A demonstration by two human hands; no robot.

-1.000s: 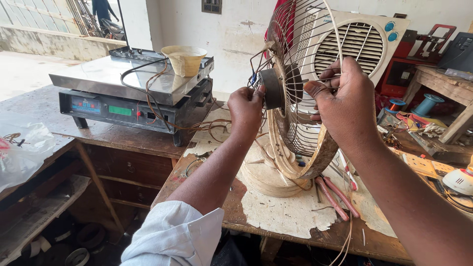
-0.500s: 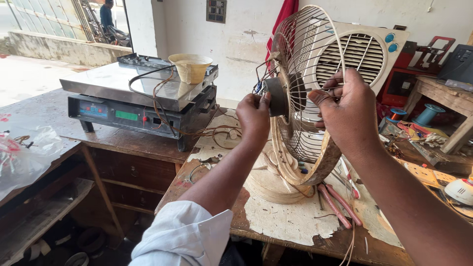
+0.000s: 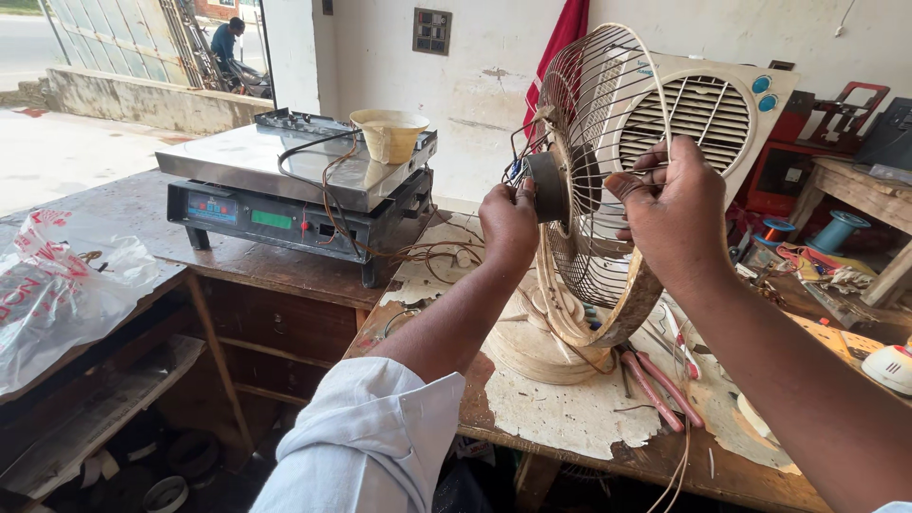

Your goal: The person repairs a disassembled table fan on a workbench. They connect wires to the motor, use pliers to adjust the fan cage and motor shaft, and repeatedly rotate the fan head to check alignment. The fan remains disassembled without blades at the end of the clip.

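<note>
Both hands barely shifted since before, left hand (image 3: 510, 226) still closed on fan motor (image 3: 544, 186), right hand (image 3: 676, 211) pinching wire guard (image 3: 597, 142) rim, table fan upright on worn workbench (image 3: 570, 418), pink-handled pliers (image 3: 660, 385) beside base.

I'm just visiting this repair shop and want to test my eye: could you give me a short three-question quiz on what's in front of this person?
1. True or false: the left hand is at the dark motor behind the fan cage.
2. What lies on the bench beside the fan base? A) red-handled pliers B) a hammer C) a saw
3. What sits on top of the metal scale?

Key
1. True.
2. A, the pliers.
3. A cream bowl, with loose wires trailing over the top.
</note>
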